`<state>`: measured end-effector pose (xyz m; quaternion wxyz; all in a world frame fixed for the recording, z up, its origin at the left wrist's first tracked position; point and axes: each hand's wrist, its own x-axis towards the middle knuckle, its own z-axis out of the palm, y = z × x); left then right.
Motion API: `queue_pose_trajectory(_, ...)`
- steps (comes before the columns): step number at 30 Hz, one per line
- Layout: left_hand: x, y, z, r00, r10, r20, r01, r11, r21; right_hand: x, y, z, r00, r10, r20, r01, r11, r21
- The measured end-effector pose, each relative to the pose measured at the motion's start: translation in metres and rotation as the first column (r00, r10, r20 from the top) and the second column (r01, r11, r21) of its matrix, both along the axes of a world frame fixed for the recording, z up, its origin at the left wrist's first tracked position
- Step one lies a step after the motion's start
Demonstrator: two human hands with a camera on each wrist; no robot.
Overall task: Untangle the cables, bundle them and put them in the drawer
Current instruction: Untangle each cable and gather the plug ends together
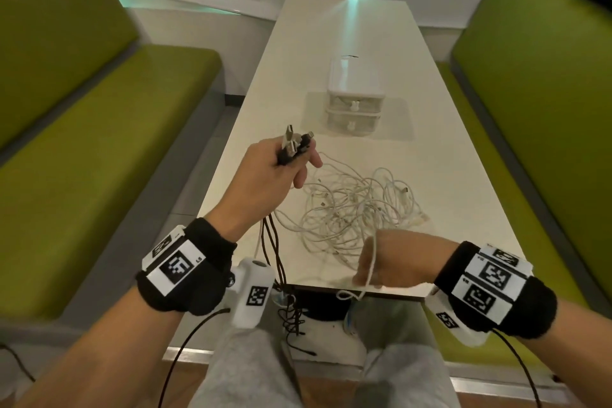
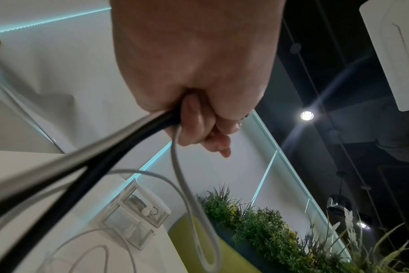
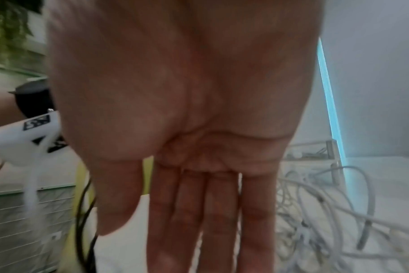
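Cables [image 1: 347, 209] lie tangled on the bench [image 1: 364, 43], short of the drawer unit [image 1: 353, 99]. I clamp my left hand [image 1: 275, 172] round gathered plug ends, keeping sorted leads together. Left wrist: fingers [image 2: 194, 125] curl round dark leads [image 2: 105, 147]. Right wrist: my right hand [image 3: 187, 110] is flat, fingers straight, gripping nothing.

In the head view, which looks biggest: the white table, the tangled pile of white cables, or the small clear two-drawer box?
Largest to smallest as they look:
1. white table
2. tangled pile of white cables
3. small clear two-drawer box, though it sits farther from the camera.
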<state>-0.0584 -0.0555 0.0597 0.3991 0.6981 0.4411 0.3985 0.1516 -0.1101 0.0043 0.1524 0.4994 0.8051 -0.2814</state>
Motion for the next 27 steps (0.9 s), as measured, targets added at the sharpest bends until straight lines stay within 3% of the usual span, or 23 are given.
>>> queue_pose_trajectory(3, 0.000, -0.002, 0.001, 0.999, -0.029, 0.025, 0.030, 0.999, -0.035, 0.005, 0.009, 0.009, 0.993, -0.099, 0.060, 0.090, 0.987, 0.136)
queue_pose_trajectory(8, -0.003, -0.003, 0.003, 0.996, -0.048, 0.077, 0.053, 0.996, -0.070, 0.001, 0.017, 0.020, 0.975, -0.206, -0.088, 0.210, 0.977, 0.038)
queue_pose_trajectory(11, -0.005, -0.006, 0.006, 0.990, -0.071, 0.125, 0.083, 0.992, -0.093, -0.006, 0.018, 0.017, 0.951, -0.255, -0.176, 0.289, 0.934, 0.208)
queue_pose_trajectory(15, -0.004, -0.005, 0.008, 0.980, -0.104, 0.168, 0.120, 0.989, -0.086, -0.021, 0.021, 0.003, 0.936, -0.213, -0.281, 0.319, 0.848, 0.423)
queue_pose_trajectory(17, -0.003, -0.005, 0.008, 0.978, -0.118, 0.174, 0.133, 0.988, -0.077, -0.030, 0.022, -0.002, 0.904, -0.178, -0.389, 0.341, 0.850, 0.402)
queue_pose_trajectory(21, 0.001, -0.004, 0.008, 0.970, -0.156, 0.185, 0.171, 0.983, -0.064, -0.040, 0.033, -0.004, 0.896, -0.097, -0.433, 0.247, 0.920, 0.305)
queue_pose_trajectory(23, 0.002, -0.004, 0.008, 0.969, -0.167, 0.184, 0.179, 0.983, -0.051, -0.043, 0.035, 0.001, 0.796, -0.117, -0.593, 0.318, 0.916, 0.246)
queue_pose_trajectory(25, 0.001, -0.004, 0.008, 0.973, -0.153, 0.170, 0.160, 0.987, -0.029, -0.044, 0.033, 0.010, 0.636, -0.125, -0.761, 0.416, 0.887, 0.201)
queue_pose_trajectory(27, -0.001, -0.004, 0.009, 0.976, -0.126, 0.177, 0.130, 0.992, -0.009, -0.041, 0.030, 0.019, 0.525, -0.113, -0.843, 0.434, 0.888, 0.151)
